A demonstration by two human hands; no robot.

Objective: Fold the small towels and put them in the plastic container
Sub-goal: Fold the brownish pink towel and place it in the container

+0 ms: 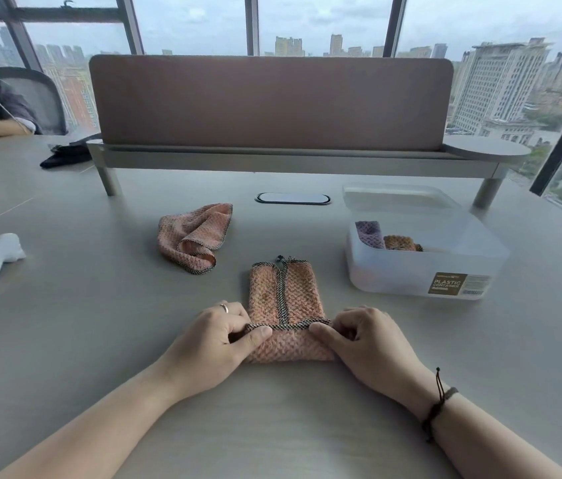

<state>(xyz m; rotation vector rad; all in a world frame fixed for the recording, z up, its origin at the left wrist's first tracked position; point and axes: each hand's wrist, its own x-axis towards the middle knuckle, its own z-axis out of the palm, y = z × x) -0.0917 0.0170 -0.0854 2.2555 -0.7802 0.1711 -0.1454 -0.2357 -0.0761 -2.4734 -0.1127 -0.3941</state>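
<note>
Both hands pinch the pink towel (284,305) on the table (100,323): left hand (217,344) at its 9 o'clock, right hand (365,344) at 3. The box (424,271) sits at the towel's 2 o'clock; another towel (193,236) at 11.

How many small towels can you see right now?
4: a pink towel being folded under both hands, a crumpled pink towel behind it, and lilac and orange ones in the clear plastic container; more may hide there.
</note>
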